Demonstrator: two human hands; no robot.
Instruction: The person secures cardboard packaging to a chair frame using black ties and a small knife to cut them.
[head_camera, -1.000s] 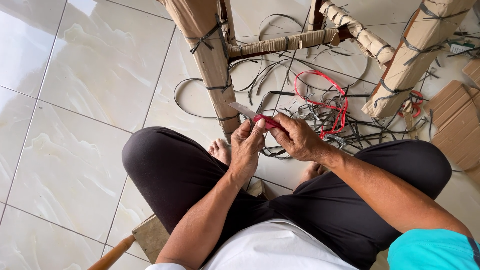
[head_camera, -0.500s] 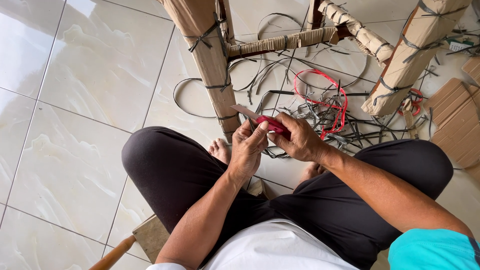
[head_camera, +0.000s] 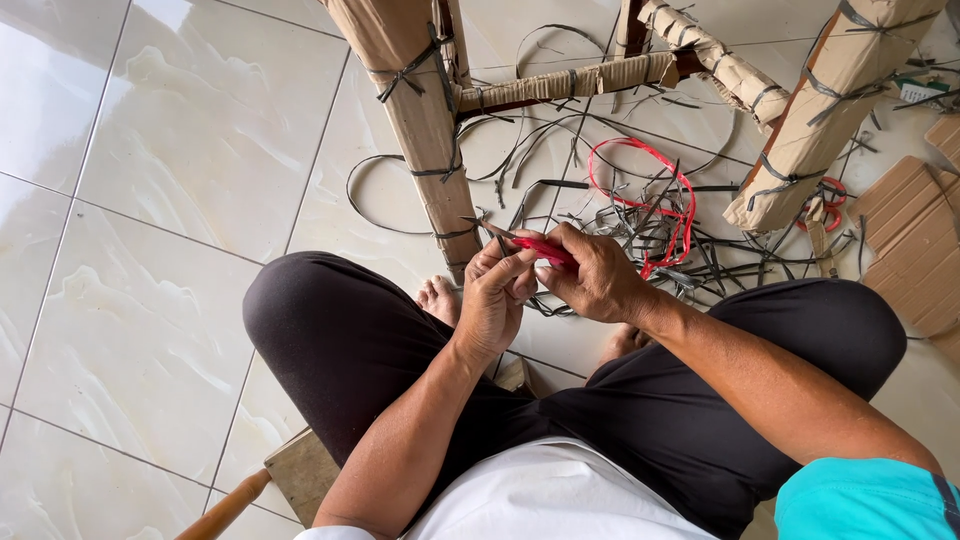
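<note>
left hand, right hand, fingers pinched together

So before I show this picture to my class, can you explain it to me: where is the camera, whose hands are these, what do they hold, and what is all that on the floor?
The camera sits on the person's head and looks down, so you see their own arms and knees as they sit low on a tiled floor. Both hands meet in the middle: the left hand and the right hand together hold a small red-handled cutter, its metal tip pointing left. In front stand furniture legs wrapped in brown cardboard and tied with dark straps. Cut dark straps and a red strap loop litter the floor; cardboard pieces lie at the right.
</note>
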